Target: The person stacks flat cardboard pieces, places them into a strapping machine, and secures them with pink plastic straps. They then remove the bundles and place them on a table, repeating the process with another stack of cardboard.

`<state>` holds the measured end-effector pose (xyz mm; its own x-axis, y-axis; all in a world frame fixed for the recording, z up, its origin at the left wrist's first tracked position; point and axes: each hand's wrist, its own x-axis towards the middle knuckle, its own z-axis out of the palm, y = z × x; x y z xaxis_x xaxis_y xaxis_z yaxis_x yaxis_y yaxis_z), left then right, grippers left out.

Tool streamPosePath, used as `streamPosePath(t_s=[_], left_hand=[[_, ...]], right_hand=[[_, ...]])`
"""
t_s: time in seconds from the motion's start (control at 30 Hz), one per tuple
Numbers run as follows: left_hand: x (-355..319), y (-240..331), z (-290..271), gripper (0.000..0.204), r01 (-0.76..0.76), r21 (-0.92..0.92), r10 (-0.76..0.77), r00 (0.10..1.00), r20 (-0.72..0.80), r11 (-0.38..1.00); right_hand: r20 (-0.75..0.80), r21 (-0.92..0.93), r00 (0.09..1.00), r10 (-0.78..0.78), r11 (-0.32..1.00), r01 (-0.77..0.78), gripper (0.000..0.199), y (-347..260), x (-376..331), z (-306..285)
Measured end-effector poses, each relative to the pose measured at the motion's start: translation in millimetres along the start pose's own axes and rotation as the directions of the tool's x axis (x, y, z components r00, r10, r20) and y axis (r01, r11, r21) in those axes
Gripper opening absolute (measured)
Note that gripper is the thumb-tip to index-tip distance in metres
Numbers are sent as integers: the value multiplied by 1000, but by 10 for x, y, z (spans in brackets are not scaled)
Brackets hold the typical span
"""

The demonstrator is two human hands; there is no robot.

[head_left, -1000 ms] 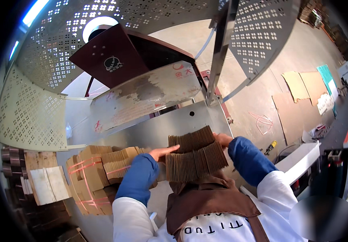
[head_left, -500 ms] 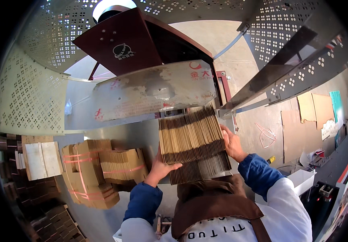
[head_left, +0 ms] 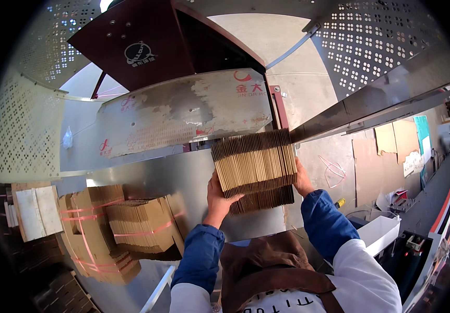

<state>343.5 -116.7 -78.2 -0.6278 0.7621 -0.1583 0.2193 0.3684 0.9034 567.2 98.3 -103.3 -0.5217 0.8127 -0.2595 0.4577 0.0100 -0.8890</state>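
Observation:
Between my hands is a stack of flat brown cardboard pieces (head_left: 256, 161), standing on edge side by side. My left hand (head_left: 220, 198) grips its left side, with the thumb across the near lower edge. Against the right side presses my right hand (head_left: 302, 178); part of its fingers is hidden behind the stack. The stack is over a metal worktable (head_left: 183, 182), its far edge close to the metal plate (head_left: 183, 115) of a dark red machine (head_left: 136, 47). From here I cannot tell whether the stack rests on the metal.
Bundles of cardboard tied with pink strap (head_left: 144, 227) stand at the left. Perforated metal guards (head_left: 381, 47) surround the machine. A white bin (head_left: 384, 235) is at the right, near flat cardboard sheets (head_left: 370, 169) on the floor. More stacked cardboard (head_left: 71, 292) lies lower left.
The stack has moved away from my body, and my arms reach farther forward with it. The whole view has shifted a little, so the machine and bundles appear farther left.

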Motion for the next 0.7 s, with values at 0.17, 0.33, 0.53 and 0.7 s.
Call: streamPosePath(t_s=[0.17,0.33,0.53,0.7], left_hand=[[19,20,38,100,-30,89,38,996,-83,996],[-78,-101,138,88,13,-180,-33,994,-106,983],[-68,-142,139,85,-42,-106,31,994,-102,993],[239,-359,100,87,-58,-127,45,994,-101,990]], right_hand=[[15,22,1000,15,1000,-15,51,82,-73,-76],[-56,-59,998,35,998,-38,56,135,-872,103],[-165,-139,982,97,983,-120,44,-125,-966,318],[-130,-306,991,-18,952,-23,44,-95,-735,257]])
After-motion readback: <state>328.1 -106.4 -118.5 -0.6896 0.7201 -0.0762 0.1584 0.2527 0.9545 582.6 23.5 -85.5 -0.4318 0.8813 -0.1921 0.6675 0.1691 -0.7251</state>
